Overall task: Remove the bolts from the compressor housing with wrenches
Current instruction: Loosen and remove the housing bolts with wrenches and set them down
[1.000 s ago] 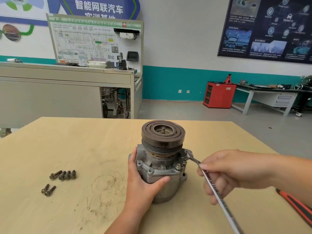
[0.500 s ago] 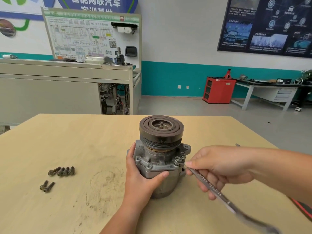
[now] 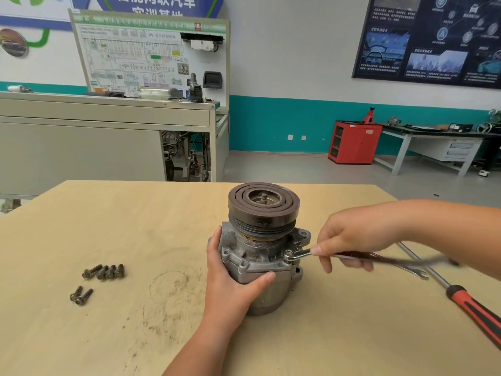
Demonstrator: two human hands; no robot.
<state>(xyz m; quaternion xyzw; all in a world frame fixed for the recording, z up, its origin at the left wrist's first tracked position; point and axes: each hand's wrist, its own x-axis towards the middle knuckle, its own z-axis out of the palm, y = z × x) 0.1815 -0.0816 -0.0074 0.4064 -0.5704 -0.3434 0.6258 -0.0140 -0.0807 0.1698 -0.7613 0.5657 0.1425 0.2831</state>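
A grey metal compressor (image 3: 260, 256) with a dark ringed pulley on top stands upright in the middle of the wooden table (image 3: 135, 218). My left hand (image 3: 233, 283) grips its housing from the front left, thumb across the front. My right hand (image 3: 349, 240) holds a slim steel wrench (image 3: 352, 257), whose ring end sits on a bolt (image 3: 289, 253) at the housing's right flange. The handle points right and is blurred. Several removed bolts (image 3: 104, 271) lie in a row at the left, with two more bolts (image 3: 81, 294) just in front of them.
A screwdriver (image 3: 466, 302) with a red and black handle lies on the table at the right, under my right forearm. A training bench and wall boards stand behind the table, a red cabinet (image 3: 353, 142) farther back.
My right hand has swung the wrench handle from pointing toward me round to the right, with the ring end staying at the right flange. My left hand has kept its grip on the housing.
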